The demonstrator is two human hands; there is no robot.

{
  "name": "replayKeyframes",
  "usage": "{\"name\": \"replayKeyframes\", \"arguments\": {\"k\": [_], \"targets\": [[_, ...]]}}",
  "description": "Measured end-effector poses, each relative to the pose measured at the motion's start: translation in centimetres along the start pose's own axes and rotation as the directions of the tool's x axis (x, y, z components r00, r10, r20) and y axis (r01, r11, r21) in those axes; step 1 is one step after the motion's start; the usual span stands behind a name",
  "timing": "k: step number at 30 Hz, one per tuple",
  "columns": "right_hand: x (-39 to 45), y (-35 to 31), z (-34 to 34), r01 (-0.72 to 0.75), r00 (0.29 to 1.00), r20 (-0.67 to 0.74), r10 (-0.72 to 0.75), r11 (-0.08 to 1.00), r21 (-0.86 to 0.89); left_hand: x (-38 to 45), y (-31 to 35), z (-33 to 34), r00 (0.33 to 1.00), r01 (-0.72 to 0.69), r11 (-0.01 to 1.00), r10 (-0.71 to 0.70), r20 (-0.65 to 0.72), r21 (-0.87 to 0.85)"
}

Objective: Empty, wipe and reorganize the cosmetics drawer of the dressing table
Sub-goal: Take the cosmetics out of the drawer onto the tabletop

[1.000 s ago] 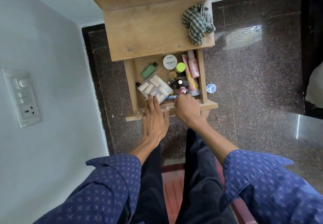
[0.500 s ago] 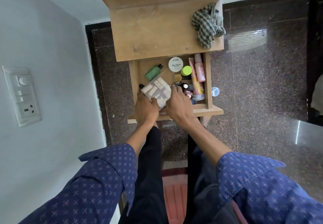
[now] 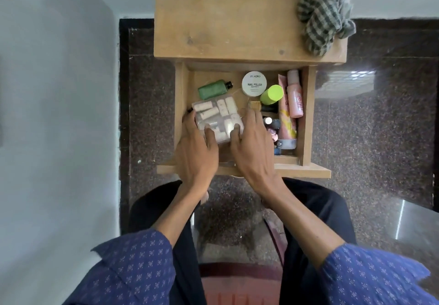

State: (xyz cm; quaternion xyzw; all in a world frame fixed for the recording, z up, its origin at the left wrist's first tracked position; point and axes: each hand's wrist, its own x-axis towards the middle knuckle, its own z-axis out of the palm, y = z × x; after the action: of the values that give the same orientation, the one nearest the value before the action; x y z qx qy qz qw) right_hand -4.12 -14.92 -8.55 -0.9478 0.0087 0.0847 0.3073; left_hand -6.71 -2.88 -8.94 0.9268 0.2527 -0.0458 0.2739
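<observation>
The wooden drawer of the dressing table stands pulled out, full of cosmetics. My left hand and my right hand both grip a clear plastic box of pale compartments from its left and right sides, inside the drawer's left half. Behind it lie a green bottle, a white nail polish jar and a lime-capped bottle. A pink bottle and an orange-pink tube lie along the right wall. Several small vials crowd beside my right hand.
A checked cloth lies bunched on the table top's right rear corner. A white wall stands close on the left. Dark speckled stone floor surrounds the table. My knees and a reddish stool are below.
Both hands moved from the drawer's front edge into the drawer and closed on the clear plastic box. The camera came closer to the drawer.
</observation>
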Motion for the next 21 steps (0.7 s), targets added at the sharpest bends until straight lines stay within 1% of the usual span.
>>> {"name": "replayKeyframes", "arguments": {"k": [3, 5, 8, 11, 13, 16, 19, 21], "targets": [[-0.9, 0.8, 0.6, 0.049, 0.999, -0.026, -0.048, 0.998, 0.048, -0.2, -0.5, 0.8, 0.996, -0.071, 0.997, 0.072, -0.049, 0.023], [-1.2, 1.0, 1.2, 0.097, 0.995, -0.038, -0.094, 0.992, 0.085, -0.4, -0.8, 1.1, 0.99, -0.089, 0.994, 0.095, -0.104, 0.062], [-1.3, 1.5, 1.7, 0.15, 0.986, -0.09, -0.139, 0.979, 0.135, -1.0, -0.9, 1.3, 0.979, -0.118, 0.991, 0.128, -0.161, 0.069], [-1.3, 2.2, 2.0, 0.196, 0.97, -0.176, -0.165, 0.965, 0.173, -1.0, -1.4, 1.5, 0.96, -0.167, 0.984, 0.178, -0.218, 0.068], [-1.3, 2.6, 2.1, 0.247, 0.95, -0.241, -0.196, 0.948, 0.199, -1.2, -1.6, 1.7, 0.944, -0.186, 0.982, 0.187, -0.273, 0.028], [-1.5, 2.8, 2.1, 0.333, 0.909, -0.343, -0.238, 0.909, 0.252, -1.7, -1.7, 1.7, 0.912, -0.256, 0.966, 0.232, -0.339, -0.026], [-1.5, 2.8, 1.9, 0.398, 0.87, -0.418, -0.261, 0.873, 0.282, -1.6, -1.7, 1.5, 0.901, -0.274, 0.96, 0.236, -0.365, -0.056], [-1.6, 2.6, 1.4, 0.41, 0.864, -0.434, -0.253, 0.855, 0.318, -1.8, -1.5, 1.0, 0.917, -0.269, 0.954, 0.212, -0.338, -0.132]]}}
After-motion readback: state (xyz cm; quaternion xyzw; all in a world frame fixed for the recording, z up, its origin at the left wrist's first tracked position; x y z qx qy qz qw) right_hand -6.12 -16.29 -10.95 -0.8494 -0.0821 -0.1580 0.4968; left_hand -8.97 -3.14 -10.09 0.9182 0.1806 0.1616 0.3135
